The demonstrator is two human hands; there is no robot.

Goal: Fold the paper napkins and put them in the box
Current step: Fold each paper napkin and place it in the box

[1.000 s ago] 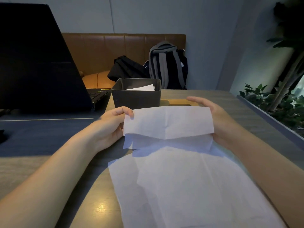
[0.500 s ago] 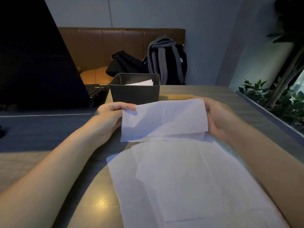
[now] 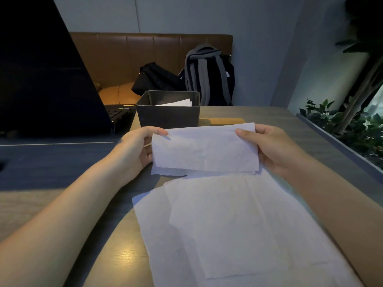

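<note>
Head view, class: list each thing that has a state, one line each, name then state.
Folded napkin: held up at both ends.
Left hand: pinching napkin.
Right hand: pinching napkin.
Box: open, white paper inside.
Flat napkins: unfolded, overlapping on table.
Laptop: open.

Folded napkin held up near the box, loose napkins flat below it.

I see a white folded napkin [image 3: 205, 149] as a wide strip, long side left to right, lower layer edges peeking out uneven at the bottom; my left hand [image 3: 137, 149] pinches its left end, my right hand [image 3: 273, 148] its right end. Just behind it sits the dark grey box [image 3: 169, 116], open top, upright, with a white folded napkin inside [image 3: 178, 102] showing above the rim. Nearer me, unfolded napkins [image 3: 234, 228] lie flat and overlapping on the table, slightly askew.
</note>
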